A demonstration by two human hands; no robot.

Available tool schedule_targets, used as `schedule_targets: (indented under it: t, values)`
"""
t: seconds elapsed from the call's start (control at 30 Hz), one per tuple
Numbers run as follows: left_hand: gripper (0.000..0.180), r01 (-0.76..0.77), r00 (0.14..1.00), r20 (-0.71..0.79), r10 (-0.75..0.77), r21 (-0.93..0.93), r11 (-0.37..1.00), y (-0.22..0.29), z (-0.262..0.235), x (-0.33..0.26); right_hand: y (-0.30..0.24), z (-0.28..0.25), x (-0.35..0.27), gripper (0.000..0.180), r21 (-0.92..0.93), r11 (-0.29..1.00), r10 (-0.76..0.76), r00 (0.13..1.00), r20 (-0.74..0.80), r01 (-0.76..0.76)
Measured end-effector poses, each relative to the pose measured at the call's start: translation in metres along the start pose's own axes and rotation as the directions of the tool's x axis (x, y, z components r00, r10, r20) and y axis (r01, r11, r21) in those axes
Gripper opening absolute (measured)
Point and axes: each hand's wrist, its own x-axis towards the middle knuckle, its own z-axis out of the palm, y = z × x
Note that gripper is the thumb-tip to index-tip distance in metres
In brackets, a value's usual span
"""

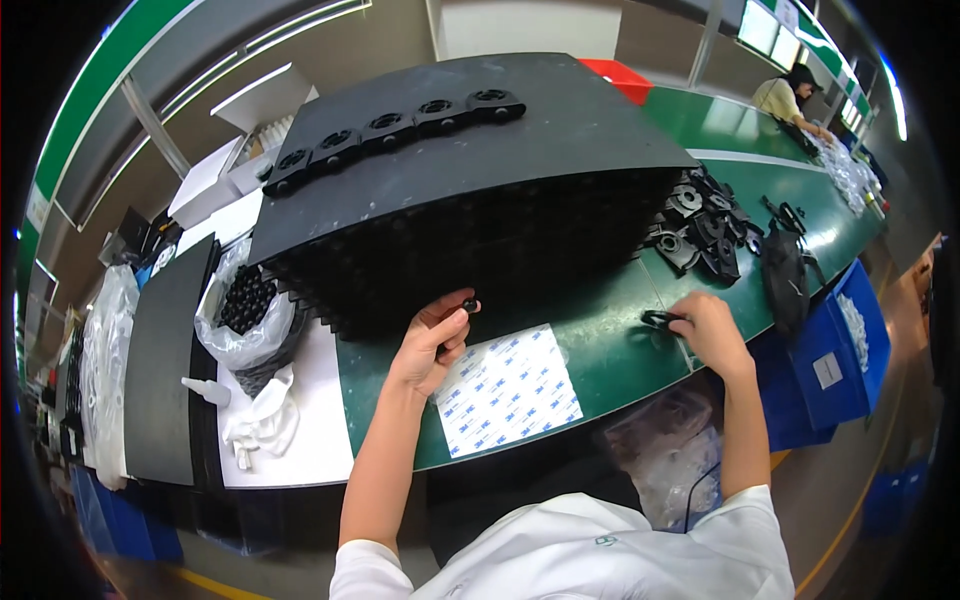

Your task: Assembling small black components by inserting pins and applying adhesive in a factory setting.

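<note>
Between the fingertips of my left hand is a small round black knob, held just above the green table. My right hand, to the right, pinches a small black plastic part close to the table top. Below and between the hands lies a white sheet with blue print. A heap of black plastic parts sits beyond my right hand. In front of me rises a tall stack of black boards. A row of joined black parts with round centres rests on its top.
At left stands a clear bag of small black balls, with a white squeeze bottle and a white cloth near it. Blue bins flank the table's right edge. A black pouch lies near them. Another person works far right.
</note>
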Motion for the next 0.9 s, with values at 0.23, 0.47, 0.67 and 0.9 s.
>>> schedule_targets:
  t: [0.23,0.47,0.67,0.9]
  values:
    - [0.014,0.018,1.000,-0.024,-0.019,-0.033,0.999,-0.002,-0.010,0.000,-0.105,0.075,-0.005,0.018,0.859,0.510,-0.110,0.988,0.107,-0.036]
    - [0.016,0.008,0.998,-0.057,-0.011,-0.055,0.998,-0.002,-0.013,0.001,-0.144,0.128,-0.007,0.015,0.918,0.389,-0.137,0.980,0.141,-0.078]
    - [0.016,0.000,0.998,-0.055,-0.003,-0.052,0.999,-0.004,-0.015,0.002,-0.148,0.136,-0.008,0.014,0.807,0.580,-0.237,0.971,0.040,0.109]
    - [0.019,-0.009,0.997,-0.071,0.003,-0.081,0.997,-0.004,-0.011,0.001,-0.154,0.128,-0.007,0.011,0.735,0.634,-0.252,0.963,-0.098,0.241]
